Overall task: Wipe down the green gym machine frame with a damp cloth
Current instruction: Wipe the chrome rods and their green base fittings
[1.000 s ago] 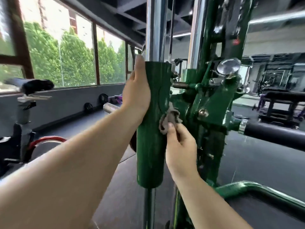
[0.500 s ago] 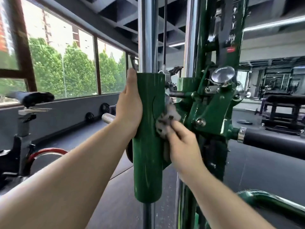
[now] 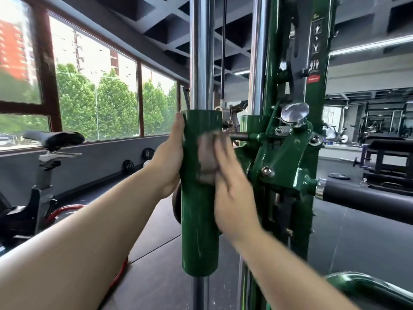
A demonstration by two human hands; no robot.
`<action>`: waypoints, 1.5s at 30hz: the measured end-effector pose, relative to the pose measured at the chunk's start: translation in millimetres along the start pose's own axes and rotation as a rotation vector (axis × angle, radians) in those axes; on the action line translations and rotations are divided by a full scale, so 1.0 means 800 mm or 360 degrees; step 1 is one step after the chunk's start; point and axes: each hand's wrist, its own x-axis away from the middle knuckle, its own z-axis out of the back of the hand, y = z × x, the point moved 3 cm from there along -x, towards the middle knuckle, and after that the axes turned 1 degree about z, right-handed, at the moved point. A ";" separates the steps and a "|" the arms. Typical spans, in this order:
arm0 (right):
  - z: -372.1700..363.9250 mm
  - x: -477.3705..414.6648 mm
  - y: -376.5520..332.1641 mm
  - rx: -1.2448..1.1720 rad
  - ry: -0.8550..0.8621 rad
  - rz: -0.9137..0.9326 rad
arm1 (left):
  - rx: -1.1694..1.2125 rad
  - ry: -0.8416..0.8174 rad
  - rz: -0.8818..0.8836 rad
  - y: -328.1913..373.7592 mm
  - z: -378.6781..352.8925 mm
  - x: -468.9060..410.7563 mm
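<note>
Your left hand [image 3: 169, 162] is clamped on the left side of the glossy dark-green steel sleeve [image 3: 199, 231]. Thumb points up along its edge; fingers go round the back, out of sight. Your right hand [image 3: 232, 186] lies flat, fingers straight, pressing the small grey-brown cloth [image 3: 206, 157] onto the upper front of the sleeve. The hands are close, one on each side of the sleeve, not touching. Right hand and cloth are motion-blurred, so can't tell the cloth's folds or whether it's wet.

The sleeve is an open-topped tube. A polished chrome guide rod [image 3: 201, 52] runs straight through it, in at the top and out at the bottom. Pale streaks show on its lower paint.

Just right of it:
- A thin black cable [image 3: 222, 52] and a second chrome rod [image 3: 257, 52].
- The green bolted carriage bracket [image 3: 283, 157], with a round chrome knob [image 3: 294, 113] on top. Your right hand covers the joint between sleeve and bracket.
- Behind, the green frame upright [image 3: 273, 63] carries a black instruction sticker [image 3: 315, 41] and is cut off at the top.
- A black padded bar [image 3: 366, 200] sticks out right from the bracket, cut by the picture edge.
- A curved green tube [image 3: 366, 287] at bottom right, partly out of view.

On the left, a black exercise bike [image 3: 43, 175] is partly hidden by your left forearm. Black weight plates [image 3: 148, 153] sit at the foot of the wall under wide brown-framed windows [image 3: 93, 86], with trees outside. Far right are dark racks and benches [image 3: 384, 135], too dim for detail.
</note>
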 end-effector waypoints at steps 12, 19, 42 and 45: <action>0.010 -0.081 -0.036 0.0488 -0.0051 0.0238 | 0.0300 -0.0253 0.0043 -0.018 0.009 0.011; -0.027 0.097 0.043 0.0883 -0.0278 0.0430 | 0.0400 -0.0286 0.0085 -0.036 0.011 0.020; -0.012 0.026 0.012 0.0147 0.0044 -0.0395 | 0.0164 -0.0011 0.0009 -0.057 0.003 0.033; 0.009 -0.076 -0.030 -0.0100 0.0075 -0.0442 | -0.0001 0.0135 0.0049 -0.066 0.005 0.043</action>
